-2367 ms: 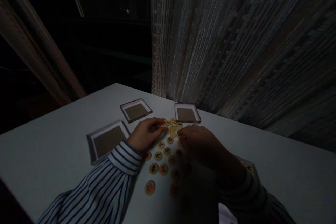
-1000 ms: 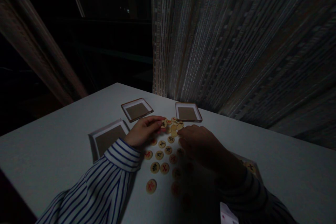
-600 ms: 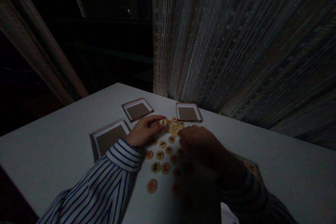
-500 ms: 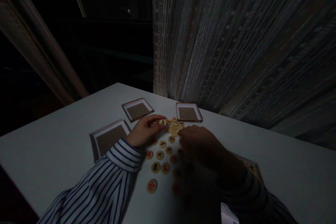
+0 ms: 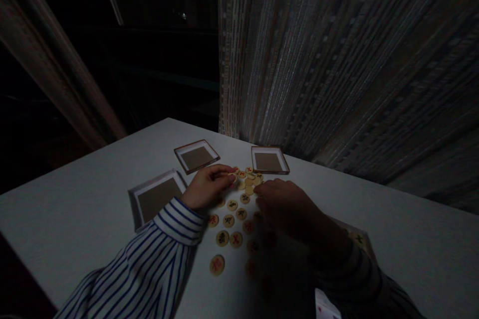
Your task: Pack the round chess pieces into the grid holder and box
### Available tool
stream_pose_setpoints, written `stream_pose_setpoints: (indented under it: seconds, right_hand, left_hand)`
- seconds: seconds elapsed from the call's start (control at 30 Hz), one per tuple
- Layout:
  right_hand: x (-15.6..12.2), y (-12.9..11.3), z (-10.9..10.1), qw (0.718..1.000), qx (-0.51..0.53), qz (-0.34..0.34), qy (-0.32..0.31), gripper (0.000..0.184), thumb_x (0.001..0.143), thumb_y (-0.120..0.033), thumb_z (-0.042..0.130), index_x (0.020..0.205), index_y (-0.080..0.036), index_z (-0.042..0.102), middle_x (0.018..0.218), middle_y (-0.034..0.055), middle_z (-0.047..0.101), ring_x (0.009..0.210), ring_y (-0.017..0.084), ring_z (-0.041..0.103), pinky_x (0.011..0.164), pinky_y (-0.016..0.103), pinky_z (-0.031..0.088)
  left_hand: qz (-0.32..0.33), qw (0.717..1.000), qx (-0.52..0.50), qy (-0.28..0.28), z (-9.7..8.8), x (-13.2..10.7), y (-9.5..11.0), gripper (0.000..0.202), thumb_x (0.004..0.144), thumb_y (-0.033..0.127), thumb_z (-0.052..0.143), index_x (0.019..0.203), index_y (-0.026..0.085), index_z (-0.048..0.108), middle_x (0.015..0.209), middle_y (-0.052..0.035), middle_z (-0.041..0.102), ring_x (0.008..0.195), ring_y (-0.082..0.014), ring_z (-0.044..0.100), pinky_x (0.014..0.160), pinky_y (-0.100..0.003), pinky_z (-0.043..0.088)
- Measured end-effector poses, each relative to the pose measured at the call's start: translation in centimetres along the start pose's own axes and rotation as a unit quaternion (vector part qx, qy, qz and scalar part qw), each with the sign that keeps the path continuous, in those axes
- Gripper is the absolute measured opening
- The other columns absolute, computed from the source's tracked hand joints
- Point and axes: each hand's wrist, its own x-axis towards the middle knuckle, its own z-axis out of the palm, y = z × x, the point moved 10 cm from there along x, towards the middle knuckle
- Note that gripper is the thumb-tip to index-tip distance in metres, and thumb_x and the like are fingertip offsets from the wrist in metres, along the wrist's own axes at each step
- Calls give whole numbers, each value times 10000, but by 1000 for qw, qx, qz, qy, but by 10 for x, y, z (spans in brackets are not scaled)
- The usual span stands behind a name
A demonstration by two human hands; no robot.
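Several round wooden game pieces (image 5: 228, 221) with red or black characters lie scattered on a white table (image 5: 75, 219). My left hand (image 5: 207, 187), in a blue-striped sleeve, pinches one pale piece (image 5: 232, 177) between thumb and fingertips at the far end of the scatter. My right hand (image 5: 286, 205) lies in shadow beside it, fingers curled down onto the pieces; what its fingers hold is hidden.
Three shallow square trays stand beyond the pieces: one at the left (image 5: 133, 198), one at the back (image 5: 179, 151), one at the back right (image 5: 256, 167). A box corner with a piece (image 5: 359, 240) shows by my right forearm. Curtains hang behind the table.
My left hand lifted a piece from the far cluster and turned it in its fingertips; now the piece is tilted edge-on. My right hand stayed nearly still.
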Motion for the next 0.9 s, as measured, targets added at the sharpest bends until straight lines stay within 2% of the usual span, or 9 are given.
stream_pose_setpoints:
  seconds: [0.17,0.33,0.4,0.5,0.57,0.77,0.9]
  right_hand:
    - [1,1,1,1000,-2,7,-5,185,844,-199,430,943,-177,585,905,67,625,830,182,540,681,287,330]
    - [1,2,3,1000,-3,6,-15,166,836,-206,436,918,-180,578,867,62,619,804,181,535,652,285,313]
    - [1,2,2,1000,-3,6,-13,164,839,-206,431,915,-180,574,863,61,618,799,182,534,650,288,311]
    - [0,2,2,1000,-2,2,-9,165,845,-209,423,921,-185,568,873,58,617,805,184,532,660,290,317]
    - [0,2,2,1000,-1,-1,-7,167,849,-215,417,925,-189,564,888,55,618,813,184,530,672,292,324]
    - [0,3,4,1000,2,4,-16,186,854,-211,413,943,-178,573,901,64,628,829,187,538,695,297,339]
    - [0,7,3,1000,9,17,-24,214,849,-227,426,989,-181,582,931,69,636,846,195,550,698,300,355]
  left_hand:
    - [16,1000,23,-4,0,0,3,317,589,227,691,883,141,606,703,11,641,598,-95,581,537,-193,451]
    - [41,985,168,-18,1,2,-5,336,696,306,602,988,140,573,641,26,598,448,-85,496,408,-192,387]
    - [94,962,256,-13,2,1,1,321,724,328,578,985,141,583,678,5,604,478,-100,512,441,-212,411]
    - [190,908,374,-10,10,-5,16,232,727,290,577,901,143,621,812,-44,623,635,-133,568,577,-243,456]
    - [217,881,420,-21,15,-8,21,196,734,261,564,878,145,629,823,-50,626,678,-142,575,626,-250,457]
    - [217,848,482,-44,22,-10,20,215,745,266,550,897,142,639,790,-51,641,674,-146,588,640,-250,464]
    - [203,830,517,-52,24,-9,17,268,769,257,523,983,137,633,858,-77,666,778,-180,605,733,-284,470]
